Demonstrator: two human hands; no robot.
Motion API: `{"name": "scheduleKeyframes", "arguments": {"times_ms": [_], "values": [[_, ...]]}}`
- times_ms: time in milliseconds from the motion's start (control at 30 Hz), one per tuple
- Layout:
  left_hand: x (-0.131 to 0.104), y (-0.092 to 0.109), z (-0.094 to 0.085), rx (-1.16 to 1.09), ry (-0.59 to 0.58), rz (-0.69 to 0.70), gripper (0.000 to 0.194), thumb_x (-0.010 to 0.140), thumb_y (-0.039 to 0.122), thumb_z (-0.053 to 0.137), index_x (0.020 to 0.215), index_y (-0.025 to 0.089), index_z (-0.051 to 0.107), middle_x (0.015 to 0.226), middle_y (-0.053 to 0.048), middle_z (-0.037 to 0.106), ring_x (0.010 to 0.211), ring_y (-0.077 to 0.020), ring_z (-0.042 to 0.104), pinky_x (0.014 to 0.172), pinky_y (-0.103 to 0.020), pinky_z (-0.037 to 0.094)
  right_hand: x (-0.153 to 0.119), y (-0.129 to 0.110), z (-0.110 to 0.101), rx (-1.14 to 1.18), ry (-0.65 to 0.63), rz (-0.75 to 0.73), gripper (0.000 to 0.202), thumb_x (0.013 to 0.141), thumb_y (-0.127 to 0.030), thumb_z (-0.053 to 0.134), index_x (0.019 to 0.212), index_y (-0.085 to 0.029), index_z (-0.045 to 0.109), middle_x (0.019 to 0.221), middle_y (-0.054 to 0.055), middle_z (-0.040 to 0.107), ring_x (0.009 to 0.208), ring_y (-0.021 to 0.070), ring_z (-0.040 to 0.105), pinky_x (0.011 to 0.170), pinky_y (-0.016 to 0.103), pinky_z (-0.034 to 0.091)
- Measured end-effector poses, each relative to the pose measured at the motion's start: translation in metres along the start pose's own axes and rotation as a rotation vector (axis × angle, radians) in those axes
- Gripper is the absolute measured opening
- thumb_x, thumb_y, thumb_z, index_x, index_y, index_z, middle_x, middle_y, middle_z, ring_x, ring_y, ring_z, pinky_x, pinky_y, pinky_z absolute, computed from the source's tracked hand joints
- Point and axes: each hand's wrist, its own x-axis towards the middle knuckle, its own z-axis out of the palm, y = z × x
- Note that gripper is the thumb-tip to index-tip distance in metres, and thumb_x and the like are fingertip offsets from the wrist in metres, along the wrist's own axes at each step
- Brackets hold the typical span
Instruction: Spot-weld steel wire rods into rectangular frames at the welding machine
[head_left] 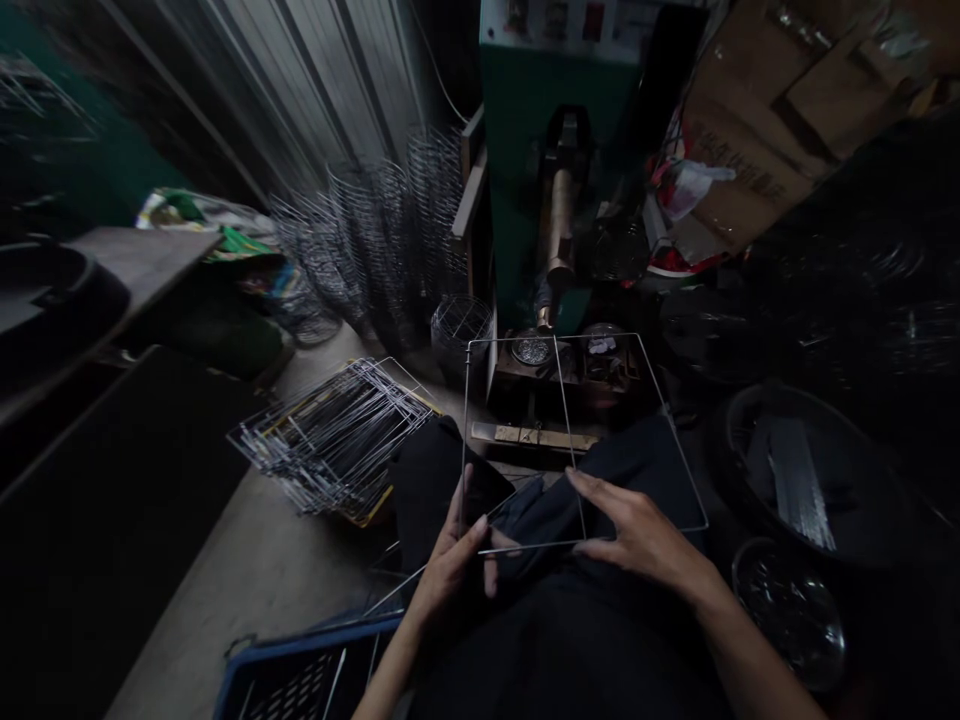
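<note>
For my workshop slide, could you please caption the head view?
Left hand and right hand hold a rectangular wire frame between them, near stacked wire pieces and a blue crate.

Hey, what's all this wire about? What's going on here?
A person's left hand holds a rectangular wire frame near its lower left corner, above the lap. The right hand touches the frame around its middle wire. A pile of wire frames lies to the left, above a blue crate in the picture. A green machine stands ahead.
</note>
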Motion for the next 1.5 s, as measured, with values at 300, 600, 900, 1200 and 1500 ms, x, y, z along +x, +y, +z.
{"name": "scheduleKeyframes", "arguments": {"times_ms": [300,600,900,1200,1500], "values": [[-0.004,0.003,0.004,0.006,0.038,0.007,0.082,0.096,0.031,0.055,0.154,0.037,-0.003,0.079,-0.006,0.075,0.035,-0.0101,0.056,0.038,-0.015,0.04,-0.001,0.002,0.002,0.007,0.015,-0.041,0.09,0.075,-0.01,0.073,0.153,-0.025,0.031,0.151,0.005,0.04,0.136,0.023,0.043,0.115,0.036,0.037],[-0.003,0.005,0.006,-0.034,0.031,0.05,0.083,0.096,0.029,0.055,0.154,0.037,-0.003,0.068,-0.002,0.072,0.036,-0.0102,0.056,0.044,-0.018,0.047,0.003,-0.002,-0.004,0.007,0.019,-0.057,0.09,0.075,-0.012,0.074,0.153,-0.028,0.031,0.151,0.005,0.041,0.136,0.0242,0.043,0.115,0.038,0.038],[0.001,0.008,0.004,-0.024,0.034,0.032,0.082,0.096,0.029,0.054,0.154,0.039,-0.003,0.086,-0.007,0.076,0.036,-0.0101,0.057,0.038,-0.017,0.043,0.009,-0.003,-0.009,-0.003,-0.001,-0.053,0.089,0.076,-0.013,0.074,0.153,-0.028,0.031,0.151,0.004,0.041,0.136,0.0236,0.042,0.115,0.038,0.037],[-0.003,0.009,0.003,-0.014,0.056,-0.009,0.083,0.095,0.031,0.056,0.154,0.041,-0.001,0.083,-0.005,0.075,0.035,-0.0099,0.057,0.037,-0.016,0.041,0.004,0.003,-0.005,-0.006,0.019,-0.098,0.092,0.076,-0.013,0.074,0.154,-0.028,0.028,0.151,0.004,0.039,0.135,0.0252,0.044,0.114,0.037,0.038],[0.002,0.009,0.0,-0.042,0.0,0.017,0.086,0.096,0.03,0.053,0.153,0.038,-0.011,0.088,-0.008,0.075,0.037,-0.0105,0.058,0.039,-0.017,0.043,0.008,-0.005,-0.01,-0.032,0.006,-0.058,0.09,0.076,-0.013,0.074,0.153,-0.029,0.03,0.151,0.002,0.04,0.136,0.0243,0.043,0.115,0.037,0.038]]}}
